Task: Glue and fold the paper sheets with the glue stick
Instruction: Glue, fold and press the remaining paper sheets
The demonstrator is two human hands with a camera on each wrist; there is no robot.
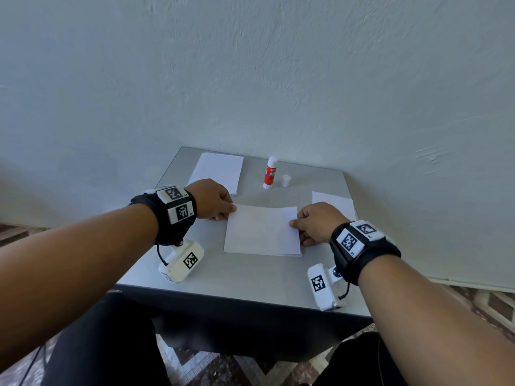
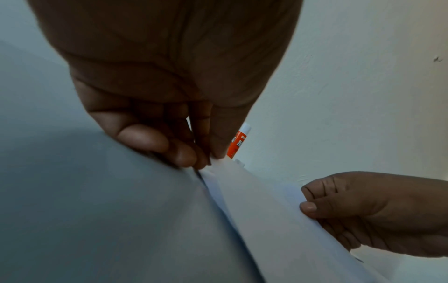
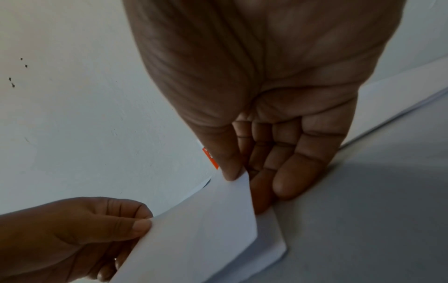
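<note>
A white paper sheet (image 1: 262,231) lies folded over itself on the grey table (image 1: 245,277), its upper flap lifted at the far edge. My left hand (image 1: 216,200) pinches the flap's far left corner (image 2: 215,162). My right hand (image 1: 317,221) pinches the flap's far right edge between thumb and fingers (image 3: 236,176). The paper (image 3: 208,226) bows up between both hands. A red and white glue stick (image 1: 270,172) stands uncapped at the back of the table, its white cap (image 1: 285,180) beside it.
A stack of white sheets (image 1: 217,169) lies at the back left of the table. Another white sheet (image 1: 333,203) lies at the right edge behind my right hand. A pale wall (image 1: 250,79) rises right behind the table.
</note>
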